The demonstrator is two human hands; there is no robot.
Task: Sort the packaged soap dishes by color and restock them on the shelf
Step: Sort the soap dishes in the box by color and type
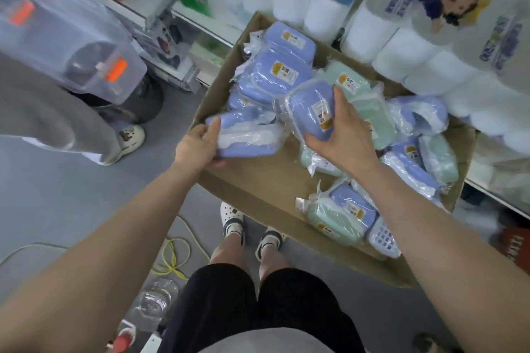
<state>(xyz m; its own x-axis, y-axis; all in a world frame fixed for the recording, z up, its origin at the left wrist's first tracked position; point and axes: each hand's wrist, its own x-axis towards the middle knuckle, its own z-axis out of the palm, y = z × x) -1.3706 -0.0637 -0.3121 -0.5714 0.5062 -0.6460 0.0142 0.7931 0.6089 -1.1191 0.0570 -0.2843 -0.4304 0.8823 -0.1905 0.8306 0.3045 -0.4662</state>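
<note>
In the cardboard box [266,178], both hands [198,146] gripping blurred, half-hidden blue soap dishes [312,112].

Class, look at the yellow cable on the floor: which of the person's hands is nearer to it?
Left. The left hand holds a blue packet at the box's left edge, above the yellow cable; the right hand is further right, over the box.

We see a matt brown cardboard box [266,180]. Inside it, the soap dishes [275,77] are smooth plastic, blue and pale green, each in thin, glossy, crinkled clear film. Behind the box, paper rolls [401,54] look soft and matt under shiny wrap.
</note>
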